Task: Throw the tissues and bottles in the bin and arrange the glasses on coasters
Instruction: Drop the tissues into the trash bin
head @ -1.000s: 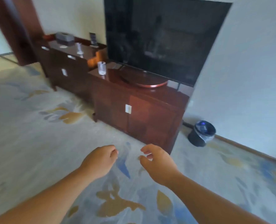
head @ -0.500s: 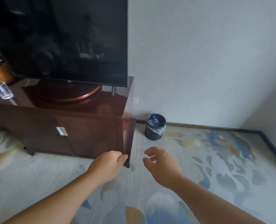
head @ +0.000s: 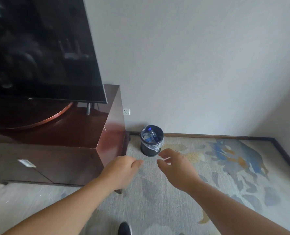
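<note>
- Facing the bin (head: 151,150) (bottles (head: 150,137) lie inside), you hold nothing: left hand (head: 122,170) loosely curled, right hand (head: 176,165) relaxed.
- Next, likely the glasses, none in view.

Black bin (head: 150,150) — clear liner, blue-labelled bottles (head: 150,137) inside. Dark red-brown cabinet (head: 59,133), black TV (head: 39,48), grey carpet (head: 157,192) — blue and orange blotches.

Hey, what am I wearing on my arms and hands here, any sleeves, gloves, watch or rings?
None show. The left hand and right hand are bare, without gloves or visible rings. The left forearm and right forearm are uncovered to the picture's edge: no sleeve, watch or band. The only clothing in view is a dark shoe at the bottom.
</note>
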Available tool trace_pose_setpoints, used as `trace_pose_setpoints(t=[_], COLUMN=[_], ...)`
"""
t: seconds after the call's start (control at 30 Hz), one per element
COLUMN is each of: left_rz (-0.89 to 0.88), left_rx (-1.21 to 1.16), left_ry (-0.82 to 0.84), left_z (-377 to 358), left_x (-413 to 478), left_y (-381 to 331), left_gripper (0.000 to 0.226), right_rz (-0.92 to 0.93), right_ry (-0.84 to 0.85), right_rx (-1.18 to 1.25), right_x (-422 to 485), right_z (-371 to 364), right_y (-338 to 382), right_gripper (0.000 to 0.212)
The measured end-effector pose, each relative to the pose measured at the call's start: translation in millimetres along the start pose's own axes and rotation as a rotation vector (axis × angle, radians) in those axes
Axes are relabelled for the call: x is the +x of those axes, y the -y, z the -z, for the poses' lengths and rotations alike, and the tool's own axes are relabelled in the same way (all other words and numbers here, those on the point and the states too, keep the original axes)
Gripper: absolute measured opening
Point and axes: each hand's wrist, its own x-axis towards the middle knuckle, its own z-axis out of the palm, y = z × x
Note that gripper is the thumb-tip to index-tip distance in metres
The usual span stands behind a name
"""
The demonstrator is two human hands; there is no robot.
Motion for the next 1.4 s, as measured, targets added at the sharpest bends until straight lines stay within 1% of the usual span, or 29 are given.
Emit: trace_pose_setpoints(t=[0.13, 0.23, 0.33, 0.4, 0.43, 0.5, 0.57, 0.73, 0.87, 1.07, 1.2, 1.23, 1.27, 1.33, 1.37, 1.4], left_rz=[0.03, 0.044, 0.062, 0.089, 0.118, 0.182, 0.218, 0.336, 0.446, 0.617, 0.685, 0.698, 0.71, 0.736, 0.742, 0.738], left_rx=[-0.084, -0.12, -0.136, -0.138, -0.14, -0.202, -0.245, -0.312, -0.34, -0.403, -0.418, -0.422, -0.43, -0.416, -0.374, -0.322], left_ry=[-0.002, -0.004, 0.061, 0.129, 0.17, 0.243, 0.281, 0.283, 0.288, 0.296, 0.209, 0.179, 0.157, 0.155, 0.166, 0.167], left_z=[2.3, 5.6, 12.0, 15.5, 16.9, 18.2, 15.6, 2.7, -9.4, -27.0, -37.4, -39.0, -40.1, -42.4, -43.4, -44.2], left_x=[75.1, 142.2, 205.7, 246.0, 263.4, 294.3, 320.0, 378.9, 420.8, 491.9, 544.4, 555.6, 565.8, 581.4, 586.2, 589.5], left_y=[16.5, 27.9, 33.1, 34.4, 35.7, 38.5, 43.8, 56.1, 61.0, 63.4, 61.0, 60.2, 59.6, 60.5, 61.1, 61.6], left_gripper=[0.052, 0.047, 0.043, 0.034, 0.027, 0.011, 0.004, 0.013, 0.03, 0.025, 0.028, 0.034, 0.045, 0.076, 0.086, 0.089], right_rz=[-0.025, -0.063, -0.112, -0.124, -0.132, -0.151, -0.169, -0.182, -0.188, -0.191, -0.205, -0.205, -0.204, -0.204, -0.203, -0.202], right_ry=[0.001, -0.03, -0.047, -0.054, -0.061, -0.065, -0.055, -0.005, 0.048, 0.121, 0.139, 0.142, 0.146, 0.153, 0.154, 0.156], right_rx=[0.005, -0.009, -0.02, -0.033, -0.036, -0.036, -0.043, -0.036, -0.018, -0.013, -0.024, -0.028, -0.032, -0.034, -0.031, -0.027], right_x=[66.6, 122.3, 171.0, 202.2, 216.7, 242.9, 267.4, 332.2, 386.1, 455.1, 486.1, 491.7, 496.7, 505.6, 509.3, 512.7], right_z=[5.1, 13.7, 27.7, 38.1, 42.4, 49.0, 53.7, 64.1, 73.9, 99.0, 116.7, 119.8, 122.6, 126.5, 127.8, 128.8], right_y=[-8.6, -13.5, -13.0, -12.3, -12.0, -12.5, -17.0, -37.4, -55.6, -85.6, -106.4, -110.6, -114.3, -120.1, -122.4, -124.4], right_gripper=[0.032, 0.029, 0.028, 0.03, 0.03, 0.03, 0.029, 0.027, 0.026, 0.027, 0.025, 0.024, 0.024, 0.025, 0.026, 0.026])
